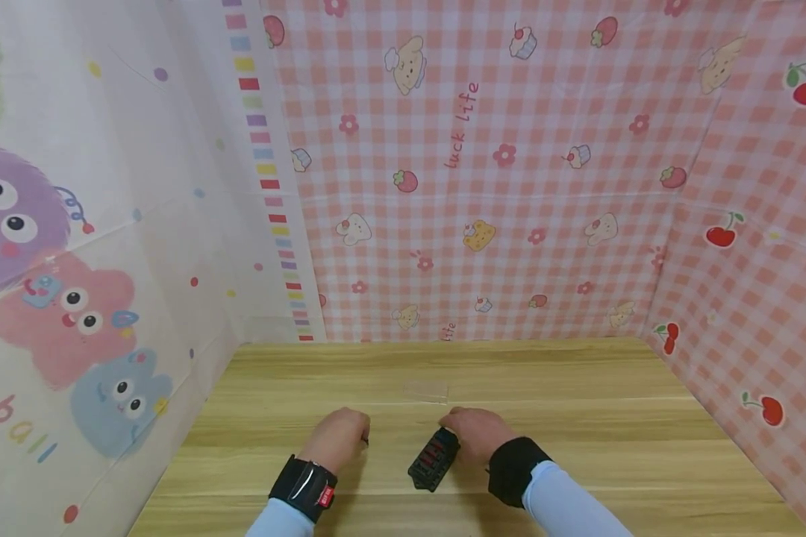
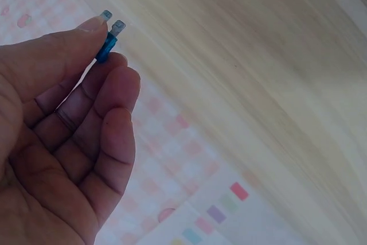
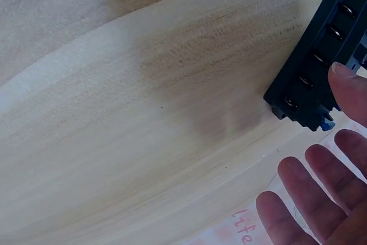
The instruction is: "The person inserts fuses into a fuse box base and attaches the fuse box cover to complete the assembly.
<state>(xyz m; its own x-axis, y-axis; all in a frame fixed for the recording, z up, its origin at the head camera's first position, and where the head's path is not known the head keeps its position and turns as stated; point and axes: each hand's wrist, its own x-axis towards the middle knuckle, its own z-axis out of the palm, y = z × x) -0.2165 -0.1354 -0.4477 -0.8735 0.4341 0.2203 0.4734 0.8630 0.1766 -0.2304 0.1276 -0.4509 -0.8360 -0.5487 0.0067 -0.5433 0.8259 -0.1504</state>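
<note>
My left hand pinches a small blue blade fuse between thumb and fingertips. Two clear-looking prongs stick out past the thumb, and the other fingers are curled beneath. To its right, a black fuse box with red fuses in its middle is at my right hand. In the right wrist view, the thumb lies against the box's edge beside a row of metal terminals, while several other fingers extend apart from it. A bit of blue shows at the box's end. The grip's far side is hidden.
The wood-grain table lies under both hands. A flat, see-through rectangle is on it beyond the fuse box. Pink checked cloth rises at the back and right, and a white cartoon-printed cloth at the left.
</note>
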